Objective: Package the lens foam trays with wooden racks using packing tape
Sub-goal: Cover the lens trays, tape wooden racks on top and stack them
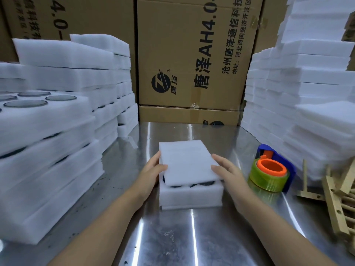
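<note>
You are gripping one foam cover [187, 162] by its two side edges, your left hand [153, 170] and right hand [227, 172] each curling around one, and it is lying on one foam tray [190, 196] at the middle of the table [172, 237]. One tape roll [269, 181] is sitting just right of it.

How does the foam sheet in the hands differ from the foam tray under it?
The foam sheet is thinner than the foam tray. The foam sheet looks plain; the foam tray carries dark lenses, showing at its near edge. The left hand and right hand hold the foam sheet by its sides; the foam tray lies flat on the metal table. Both are white rectangular foam.
</note>
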